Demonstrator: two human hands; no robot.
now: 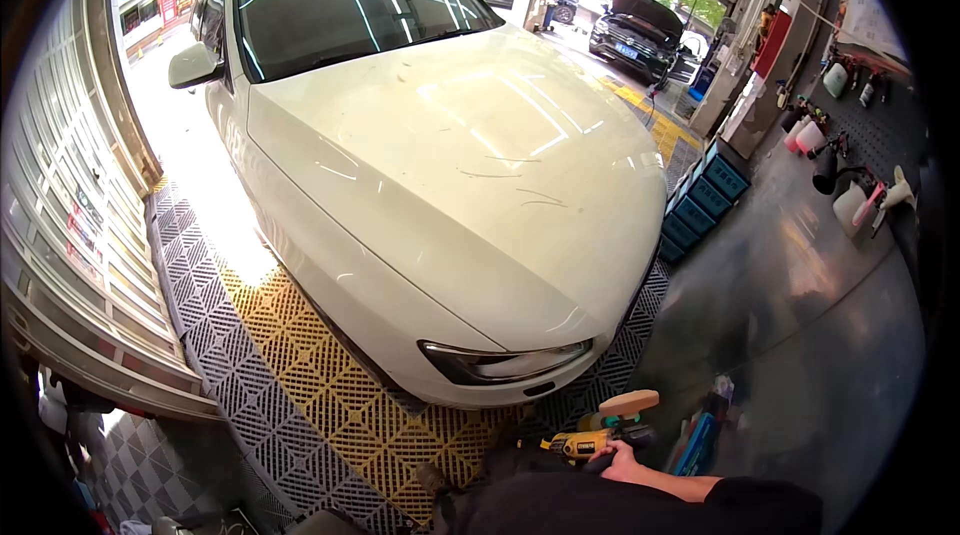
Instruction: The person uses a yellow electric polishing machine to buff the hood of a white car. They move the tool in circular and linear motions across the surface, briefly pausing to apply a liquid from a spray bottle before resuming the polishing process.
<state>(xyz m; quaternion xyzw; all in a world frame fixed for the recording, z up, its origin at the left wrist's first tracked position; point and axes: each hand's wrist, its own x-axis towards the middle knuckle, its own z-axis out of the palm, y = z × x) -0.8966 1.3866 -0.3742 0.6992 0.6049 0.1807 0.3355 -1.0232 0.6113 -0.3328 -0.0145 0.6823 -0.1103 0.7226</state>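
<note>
left hand out of view; polisher (600, 435) part-hidden

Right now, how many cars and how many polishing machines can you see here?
White car with its hood shut: 1
Dark car with its hood up: 1
Yellow polishing machine, gripped by the right hand: 1
Total: 3
</note>
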